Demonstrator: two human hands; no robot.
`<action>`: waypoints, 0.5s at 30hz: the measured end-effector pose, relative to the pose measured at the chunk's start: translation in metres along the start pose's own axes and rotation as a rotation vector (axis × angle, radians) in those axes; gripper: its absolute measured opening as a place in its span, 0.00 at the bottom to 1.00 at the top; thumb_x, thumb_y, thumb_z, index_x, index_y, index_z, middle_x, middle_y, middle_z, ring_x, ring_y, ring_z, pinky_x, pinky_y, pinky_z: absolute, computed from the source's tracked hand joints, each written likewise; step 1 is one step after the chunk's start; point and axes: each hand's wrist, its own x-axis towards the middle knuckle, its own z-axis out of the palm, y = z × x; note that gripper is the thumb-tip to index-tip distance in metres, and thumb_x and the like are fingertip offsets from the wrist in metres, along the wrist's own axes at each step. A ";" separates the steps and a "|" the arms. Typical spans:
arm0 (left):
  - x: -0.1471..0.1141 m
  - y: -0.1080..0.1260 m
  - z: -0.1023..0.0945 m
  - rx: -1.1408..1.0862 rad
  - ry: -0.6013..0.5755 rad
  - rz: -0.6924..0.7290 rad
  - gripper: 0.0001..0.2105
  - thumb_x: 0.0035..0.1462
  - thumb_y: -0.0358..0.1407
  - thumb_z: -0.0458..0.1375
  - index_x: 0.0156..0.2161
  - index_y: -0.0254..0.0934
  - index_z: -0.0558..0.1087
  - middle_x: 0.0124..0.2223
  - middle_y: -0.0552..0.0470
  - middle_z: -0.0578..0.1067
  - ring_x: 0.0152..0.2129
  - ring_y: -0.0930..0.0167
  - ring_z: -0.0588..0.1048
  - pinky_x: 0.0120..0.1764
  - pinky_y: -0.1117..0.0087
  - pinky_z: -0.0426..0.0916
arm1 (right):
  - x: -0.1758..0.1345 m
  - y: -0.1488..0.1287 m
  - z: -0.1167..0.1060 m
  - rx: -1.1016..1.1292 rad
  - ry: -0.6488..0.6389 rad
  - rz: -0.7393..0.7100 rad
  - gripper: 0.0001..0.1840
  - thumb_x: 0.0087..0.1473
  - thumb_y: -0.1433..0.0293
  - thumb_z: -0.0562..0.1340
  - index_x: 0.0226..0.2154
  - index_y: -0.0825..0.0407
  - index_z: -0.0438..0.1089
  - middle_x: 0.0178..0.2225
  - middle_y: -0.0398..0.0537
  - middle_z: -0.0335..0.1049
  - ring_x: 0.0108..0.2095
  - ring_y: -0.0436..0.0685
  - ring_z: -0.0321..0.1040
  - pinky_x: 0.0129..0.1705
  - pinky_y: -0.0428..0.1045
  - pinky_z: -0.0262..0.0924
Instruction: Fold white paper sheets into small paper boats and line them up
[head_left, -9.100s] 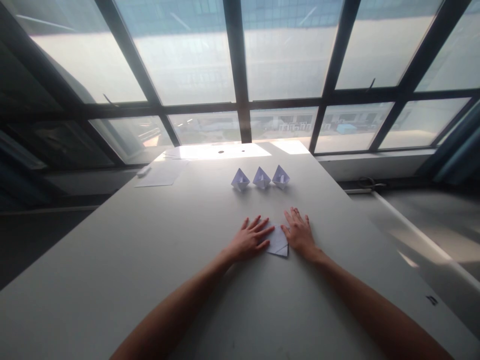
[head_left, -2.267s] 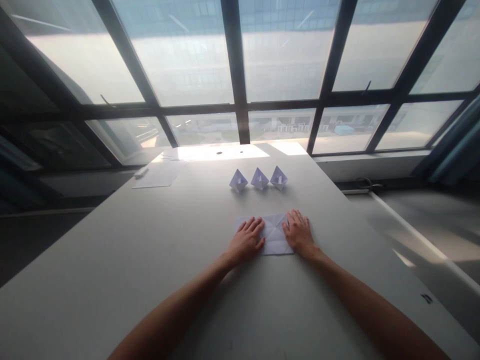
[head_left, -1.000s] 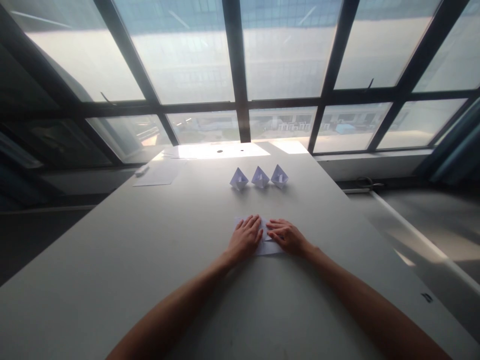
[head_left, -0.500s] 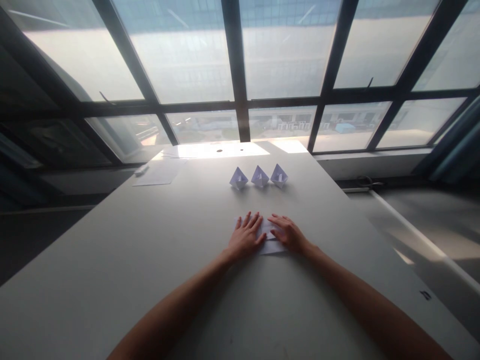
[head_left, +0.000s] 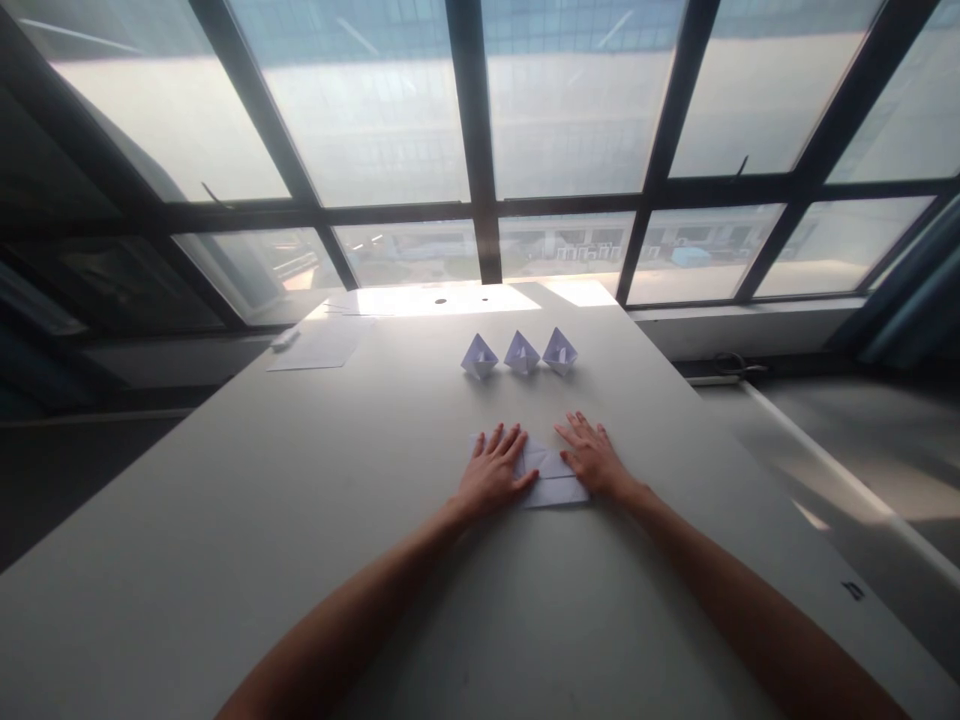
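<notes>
A folded sheet of white paper lies flat on the white table, with crease lines showing across it. My left hand is spread palm down over the paper's left part and hides it there. At the paper's right edge my right hand rests with its fingers apart, the thumb side touching the sheet. Beyond my hands stand three folded paper boats in a row: the left boat, the middle boat and the right boat.
Several flat paper sheets lie at the table's far left, with a small white object on their edge. Large windows with dark frames rise behind the table's far end. A dark mark sits near the right edge.
My right hand has slid to the right across the paper, and its fingers have spread. More of the folded sheet now shows between my hands. My left hand stays in place.
</notes>
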 end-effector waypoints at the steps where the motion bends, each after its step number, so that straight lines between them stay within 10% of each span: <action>1: 0.000 0.000 0.000 0.000 -0.002 -0.001 0.36 0.62 0.58 0.45 0.69 0.42 0.50 0.71 0.49 0.48 0.68 0.57 0.42 0.65 0.49 0.38 | 0.000 0.003 0.000 0.006 0.019 0.017 0.27 0.62 0.69 0.53 0.63 0.51 0.59 0.69 0.56 0.44 0.69 0.63 0.35 0.66 0.67 0.33; 8: -0.001 0.001 -0.001 -0.008 0.014 0.003 0.36 0.62 0.58 0.44 0.69 0.41 0.50 0.71 0.50 0.49 0.68 0.57 0.42 0.65 0.49 0.38 | 0.004 0.011 -0.001 0.114 0.275 0.087 0.24 0.64 0.68 0.48 0.57 0.56 0.66 0.61 0.58 0.62 0.64 0.59 0.53 0.64 0.58 0.47; 15: -0.001 0.001 0.000 -0.001 0.011 -0.003 0.35 0.62 0.57 0.45 0.69 0.42 0.51 0.71 0.50 0.48 0.68 0.57 0.42 0.65 0.49 0.39 | -0.001 0.003 -0.009 0.017 0.015 -0.140 0.33 0.60 0.54 0.57 0.64 0.48 0.57 0.68 0.55 0.46 0.69 0.63 0.37 0.66 0.66 0.36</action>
